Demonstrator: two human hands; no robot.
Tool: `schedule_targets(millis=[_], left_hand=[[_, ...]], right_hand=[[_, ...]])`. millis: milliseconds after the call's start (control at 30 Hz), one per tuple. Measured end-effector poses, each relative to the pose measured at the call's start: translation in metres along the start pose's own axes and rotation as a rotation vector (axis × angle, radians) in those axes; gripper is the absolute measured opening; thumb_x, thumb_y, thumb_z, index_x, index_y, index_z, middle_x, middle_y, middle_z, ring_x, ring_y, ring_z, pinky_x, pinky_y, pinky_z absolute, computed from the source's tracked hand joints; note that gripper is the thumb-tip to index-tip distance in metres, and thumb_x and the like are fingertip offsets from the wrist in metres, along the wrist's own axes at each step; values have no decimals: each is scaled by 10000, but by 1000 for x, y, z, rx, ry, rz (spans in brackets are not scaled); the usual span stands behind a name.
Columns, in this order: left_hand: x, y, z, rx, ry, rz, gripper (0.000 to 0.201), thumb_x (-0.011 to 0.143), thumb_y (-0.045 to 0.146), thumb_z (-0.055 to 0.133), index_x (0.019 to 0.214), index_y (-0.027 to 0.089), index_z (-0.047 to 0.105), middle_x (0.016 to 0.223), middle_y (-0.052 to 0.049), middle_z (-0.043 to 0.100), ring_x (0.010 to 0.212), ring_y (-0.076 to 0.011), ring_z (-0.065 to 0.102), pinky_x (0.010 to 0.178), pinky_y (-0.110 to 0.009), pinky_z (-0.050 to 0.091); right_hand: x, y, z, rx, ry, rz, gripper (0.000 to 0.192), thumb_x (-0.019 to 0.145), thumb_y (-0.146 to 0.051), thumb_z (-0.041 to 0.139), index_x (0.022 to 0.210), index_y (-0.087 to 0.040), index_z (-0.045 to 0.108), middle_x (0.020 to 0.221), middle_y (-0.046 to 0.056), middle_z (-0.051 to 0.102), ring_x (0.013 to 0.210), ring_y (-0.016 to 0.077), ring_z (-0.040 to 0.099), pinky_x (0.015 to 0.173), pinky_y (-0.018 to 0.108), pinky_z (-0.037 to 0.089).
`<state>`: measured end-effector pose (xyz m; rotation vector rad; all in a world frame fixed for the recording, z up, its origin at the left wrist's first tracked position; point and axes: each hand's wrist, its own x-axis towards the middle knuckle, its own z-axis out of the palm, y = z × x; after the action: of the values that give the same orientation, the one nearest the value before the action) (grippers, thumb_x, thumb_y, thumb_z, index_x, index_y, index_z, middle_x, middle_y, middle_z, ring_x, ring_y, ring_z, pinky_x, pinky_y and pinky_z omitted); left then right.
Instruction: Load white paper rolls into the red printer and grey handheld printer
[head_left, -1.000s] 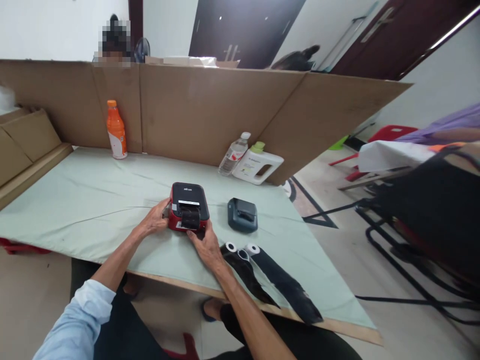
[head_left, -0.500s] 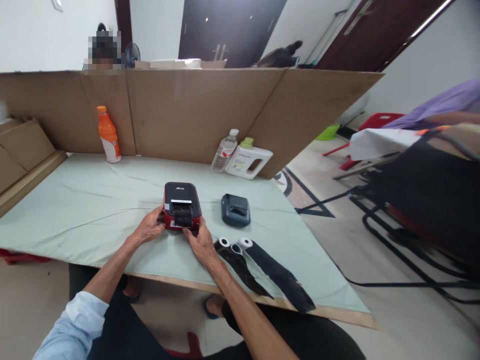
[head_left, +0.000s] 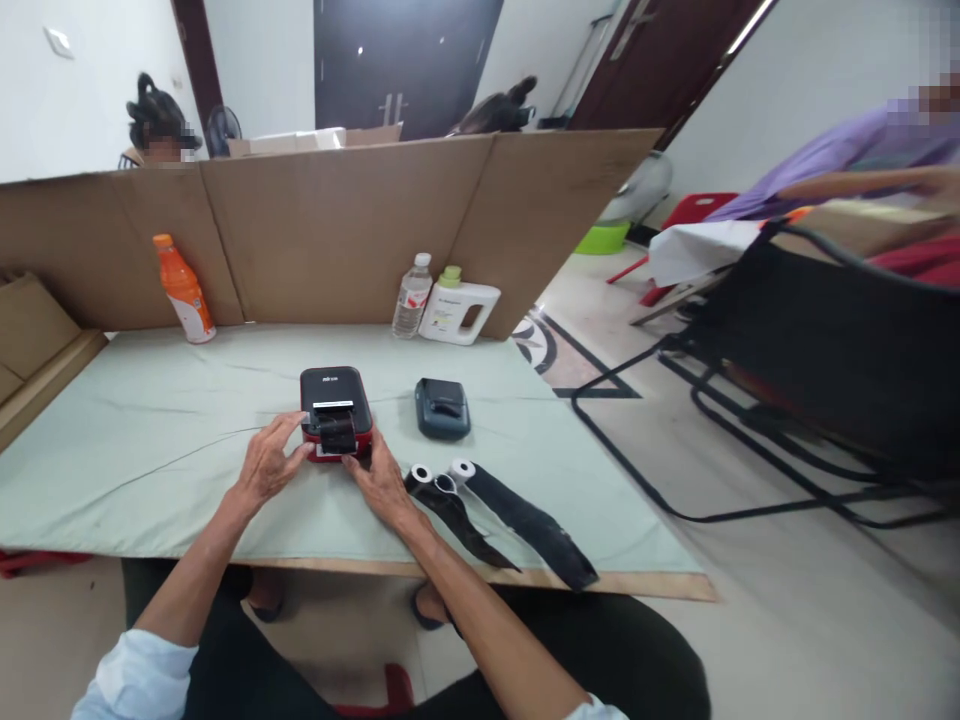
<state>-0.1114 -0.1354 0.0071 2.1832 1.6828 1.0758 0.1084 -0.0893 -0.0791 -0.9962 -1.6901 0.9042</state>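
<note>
Red and black label printer (head_left: 335, 412) sitting on the green cloth (head_left: 150, 430), near the middle. Left hand (head_left: 264, 466) now off its side, where it gripped a moment ago; fingers apart, tips only touching. Right hand (head_left: 379, 482) still at the near edge, fingers loosely together. Grip gone looser. Grey printer (head_left: 442, 408) just to the right; black rolls (head_left: 480, 505) nearer.

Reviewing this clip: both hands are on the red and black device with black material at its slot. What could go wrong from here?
The left hand only touches the side of the red and black device with its fingertips, so the device may slide on the wrinkled green cloth. The right hand works the black strip at the front slot; a skewed pull might jam or tear it. The wrist sits close to the black rolls, whose tails reach the table edge and could get swept off.
</note>
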Motion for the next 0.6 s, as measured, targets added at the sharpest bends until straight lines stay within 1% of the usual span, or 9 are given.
schedule_targets(millis=[100, 233, 300, 467, 600], left_hand=[[6, 0, -8, 93, -39, 16, 447, 908, 350, 709, 1340, 237, 679, 1348, -117, 726, 1229, -319, 691, 1097, -491, 548], [13, -3, -10, 157, -56, 28, 432, 899, 385, 733, 1309, 257, 690, 1293, -104, 752, 1176, -320, 713, 1040, -475, 574], [15, -3, -9, 155, -49, 48, 405, 904, 378, 725, 1289, 255, 692, 1254, -103, 760, 1149, -315, 720, 1012, -464, 583], [19, -2, -9, 113, -33, 101, 351, 915, 344, 699, 1252, 246, 686, 1185, -102, 740, 1094, -289, 714, 983, -438, 585], [23, 0, -12, 88, -64, 117, 311, 917, 324, 677, 1215, 236, 685, 1162, -103, 695, 1060, -269, 691, 952, -420, 588]], right_hand=[[2, 0, 0, 13, 4, -5, 741, 943, -403, 647, 1591, -165, 376, 1500, 195, 574, 1386, 346, 555, 1195, 555, 427], [4, 1, 1, 18, 16, -20, 710, 949, -383, 652, 1583, -193, 394, 1462, 170, 603, 1351, 332, 575, 1179, 544, 447], [4, 1, 1, 11, 23, -26, 703, 950, -380, 655, 1582, -203, 401, 1448, 165, 612, 1339, 330, 582, 1172, 542, 455], [3, 2, 1, -15, 36, -42, 697, 965, -385, 631, 1589, -184, 394, 1451, 187, 606, 1343, 349, 577, 1165, 562, 460], [5, 1, 2, -14, 45, -39, 734, 947, -349, 648, 1612, -214, 369, 1472, 168, 597, 1366, 344, 566, 1183, 553, 447]])
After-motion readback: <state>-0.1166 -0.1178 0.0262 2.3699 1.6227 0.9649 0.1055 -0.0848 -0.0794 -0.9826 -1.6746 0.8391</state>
